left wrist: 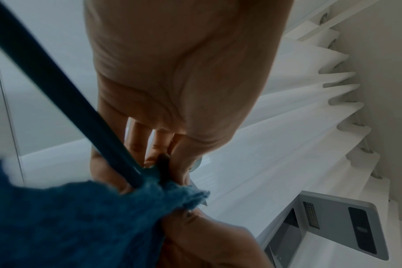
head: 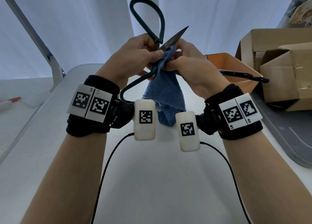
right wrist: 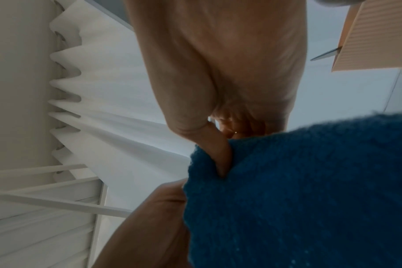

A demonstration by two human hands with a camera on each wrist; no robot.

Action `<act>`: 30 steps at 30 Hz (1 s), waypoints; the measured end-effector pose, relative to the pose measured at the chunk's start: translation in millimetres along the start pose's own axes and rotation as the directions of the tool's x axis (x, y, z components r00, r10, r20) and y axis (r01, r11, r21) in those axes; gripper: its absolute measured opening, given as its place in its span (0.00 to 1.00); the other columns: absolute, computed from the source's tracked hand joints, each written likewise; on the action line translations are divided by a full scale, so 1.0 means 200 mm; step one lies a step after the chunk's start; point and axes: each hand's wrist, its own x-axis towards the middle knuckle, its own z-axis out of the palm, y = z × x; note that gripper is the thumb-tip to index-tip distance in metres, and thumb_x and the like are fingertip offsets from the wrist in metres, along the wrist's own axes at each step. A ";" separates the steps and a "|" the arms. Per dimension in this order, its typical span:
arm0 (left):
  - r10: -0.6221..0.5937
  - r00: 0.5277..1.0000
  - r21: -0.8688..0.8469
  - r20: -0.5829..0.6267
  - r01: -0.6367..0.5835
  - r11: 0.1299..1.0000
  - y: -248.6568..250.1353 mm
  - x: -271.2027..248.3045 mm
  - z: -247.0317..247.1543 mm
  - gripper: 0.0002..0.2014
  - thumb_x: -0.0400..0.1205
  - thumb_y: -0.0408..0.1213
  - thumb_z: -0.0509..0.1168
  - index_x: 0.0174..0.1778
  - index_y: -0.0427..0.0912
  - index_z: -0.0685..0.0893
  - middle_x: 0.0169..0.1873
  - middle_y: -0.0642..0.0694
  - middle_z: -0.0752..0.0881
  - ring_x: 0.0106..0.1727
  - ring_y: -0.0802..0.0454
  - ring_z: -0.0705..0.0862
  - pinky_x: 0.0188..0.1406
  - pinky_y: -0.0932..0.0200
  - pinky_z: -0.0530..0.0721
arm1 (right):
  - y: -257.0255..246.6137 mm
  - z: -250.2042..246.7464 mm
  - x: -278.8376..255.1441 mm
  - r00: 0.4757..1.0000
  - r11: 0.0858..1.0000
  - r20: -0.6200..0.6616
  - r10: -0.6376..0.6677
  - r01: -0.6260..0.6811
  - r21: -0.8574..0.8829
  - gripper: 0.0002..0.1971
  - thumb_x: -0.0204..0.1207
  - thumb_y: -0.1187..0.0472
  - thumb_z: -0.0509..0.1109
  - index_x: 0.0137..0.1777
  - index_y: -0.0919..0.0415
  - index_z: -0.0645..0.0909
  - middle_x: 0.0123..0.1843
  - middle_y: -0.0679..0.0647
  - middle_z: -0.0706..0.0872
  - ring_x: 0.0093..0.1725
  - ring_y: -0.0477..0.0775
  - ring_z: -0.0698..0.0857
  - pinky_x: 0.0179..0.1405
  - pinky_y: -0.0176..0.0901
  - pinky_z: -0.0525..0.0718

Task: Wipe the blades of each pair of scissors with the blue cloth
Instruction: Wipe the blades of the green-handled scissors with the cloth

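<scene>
I hold a large pair of scissors (head: 161, 27) with dark green loop handles up above the table; one bare blade (head: 175, 37) points up to the right. My left hand (head: 135, 58) grips the scissors near the pivot, and one green handle (left wrist: 57, 94) runs past the palm. My right hand (head: 187, 61) pinches the blue cloth (head: 166, 92) around the lower part of the blades; the cloth hangs down between my wrists. In the wrist views the cloth (left wrist: 69, 223) (right wrist: 305, 195) bunches at the fingers of my right hand (right wrist: 220, 148). The second blade is hidden by cloth and fingers.
An orange bin (head: 236, 66) stands at the right with another pair of black-handled scissors (head: 244, 76) lying across its rim. Cardboard boxes (head: 283, 68) are behind it on a grey tray (head: 287, 142). A white table (head: 152, 181) lies below; an orange-tipped pen (head: 11, 100) lies far left.
</scene>
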 end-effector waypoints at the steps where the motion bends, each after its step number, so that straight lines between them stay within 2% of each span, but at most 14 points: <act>1: 0.002 1.000 0.001 0.001 -0.002 1.000 0.00 0.00 0.00 0.03 0.87 0.34 0.65 0.53 0.39 0.78 0.41 0.46 0.86 0.31 0.62 0.85 0.27 0.66 0.83 | 0.00 0.00 0.00 1.000 1.000 0.007 0.000 0.000 -0.005 0.17 0.74 0.77 0.70 0.60 0.64 0.75 0.58 0.65 0.87 0.63 0.64 0.86 0.64 0.51 0.87; 5: 0.011 1.000 0.015 0.013 -0.011 1.000 0.00 0.00 -0.01 0.09 0.87 0.34 0.65 0.60 0.34 0.79 0.43 0.44 0.88 0.35 0.57 0.88 0.32 0.58 0.88 | 0.00 -0.01 -0.01 1.000 1.000 0.027 -0.002 0.003 -0.014 0.21 0.70 0.76 0.71 0.62 0.65 0.75 0.60 0.70 0.86 0.63 0.67 0.86 0.67 0.56 0.85; 9: 0.011 1.000 0.031 0.027 -0.012 0.999 -0.01 0.00 -0.02 0.12 0.87 0.34 0.65 0.64 0.32 0.79 0.46 0.41 0.89 0.39 0.50 0.89 0.33 0.56 0.88 | 0.00 -0.01 -0.01 0.999 0.999 0.047 0.019 -0.018 -0.027 0.24 0.69 0.77 0.70 0.66 0.68 0.74 0.61 0.72 0.85 0.62 0.68 0.86 0.67 0.60 0.84; 12: 0.023 1.000 0.040 -0.002 -0.023 0.999 -0.01 0.00 -0.01 0.12 0.87 0.34 0.65 0.64 0.32 0.79 0.44 0.44 0.88 0.38 0.54 0.87 0.31 0.60 0.86 | 0.00 -0.01 -0.01 1.000 1.000 0.008 0.028 -0.028 -0.009 0.23 0.69 0.73 0.75 0.64 0.67 0.75 0.60 0.71 0.87 0.61 0.66 0.88 0.67 0.60 0.85; 17: 0.039 0.998 0.013 -0.050 -0.039 0.999 -0.01 0.00 0.00 0.11 0.87 0.33 0.65 0.62 0.31 0.78 0.44 0.41 0.86 0.34 0.56 0.86 0.26 0.65 0.83 | 0.00 0.01 0.00 0.999 0.998 -0.047 0.006 -0.003 0.058 0.15 0.74 0.77 0.72 0.55 0.62 0.75 0.58 0.72 0.88 0.60 0.69 0.88 0.63 0.54 0.87; 19: 0.044 0.997 0.001 -0.063 -0.044 0.999 -0.01 0.00 0.00 0.08 0.87 0.33 0.65 0.59 0.34 0.78 0.42 0.42 0.85 0.30 0.60 0.84 0.24 0.67 0.81 | 0.00 0.04 -0.01 0.998 0.995 -0.069 0.001 0.006 0.096 0.14 0.74 0.75 0.72 0.54 0.62 0.75 0.58 0.74 0.87 0.60 0.71 0.87 0.63 0.59 0.87; 21: 0.043 0.997 -0.009 -0.068 -0.044 0.999 0.00 0.00 0.01 0.07 0.87 0.34 0.65 0.58 0.35 0.79 0.42 0.42 0.85 0.29 0.61 0.84 0.24 0.67 0.81 | -0.01 0.06 -0.01 0.997 0.992 -0.082 0.005 0.005 0.127 0.15 0.70 0.70 0.73 0.54 0.61 0.75 0.57 0.74 0.86 0.59 0.73 0.87 0.63 0.68 0.86; 23: 0.038 0.998 -0.008 -0.056 -0.038 0.999 0.00 0.00 0.01 0.11 0.87 0.34 0.65 0.61 0.31 0.79 0.43 0.40 0.85 0.31 0.58 0.84 0.26 0.66 0.82 | -0.02 0.07 -0.02 0.997 0.990 -0.071 0.014 -0.004 0.144 0.18 0.65 0.67 0.72 0.54 0.62 0.75 0.54 0.73 0.85 0.56 0.72 0.88 0.60 0.74 0.85; 26: 0.038 0.999 0.001 -0.029 -0.038 0.999 0.00 0.00 0.02 0.13 0.87 0.34 0.66 0.64 0.30 0.78 0.48 0.35 0.86 0.36 0.53 0.86 0.28 0.63 0.84 | -0.01 0.06 -0.02 0.999 0.988 -0.042 0.028 -0.021 0.150 0.23 0.64 0.69 0.70 0.60 0.67 0.75 0.55 0.74 0.83 0.58 0.76 0.86 0.58 0.75 0.85; 27: 0.041 0.999 0.002 -0.026 -0.041 0.999 0.01 0.00 0.03 0.13 0.87 0.34 0.66 0.64 0.30 0.78 0.48 0.34 0.86 0.37 0.51 0.86 0.28 0.63 0.84 | 0.00 0.05 -0.02 0.999 0.988 -0.034 0.025 -0.020 0.155 0.22 0.65 0.71 0.70 0.60 0.67 0.75 0.53 0.72 0.83 0.55 0.75 0.87 0.58 0.76 0.85; 30: 0.043 0.998 -0.005 -0.037 -0.044 0.999 0.01 0.00 0.05 0.10 0.87 0.34 0.66 0.58 0.30 0.79 0.45 0.35 0.85 0.36 0.51 0.84 0.26 0.64 0.83 | 0.01 0.03 -0.01 1.000 0.986 -0.025 0.014 -0.009 0.165 0.15 0.72 0.72 0.69 0.59 0.67 0.77 0.49 0.65 0.85 0.50 0.64 0.87 0.61 0.71 0.85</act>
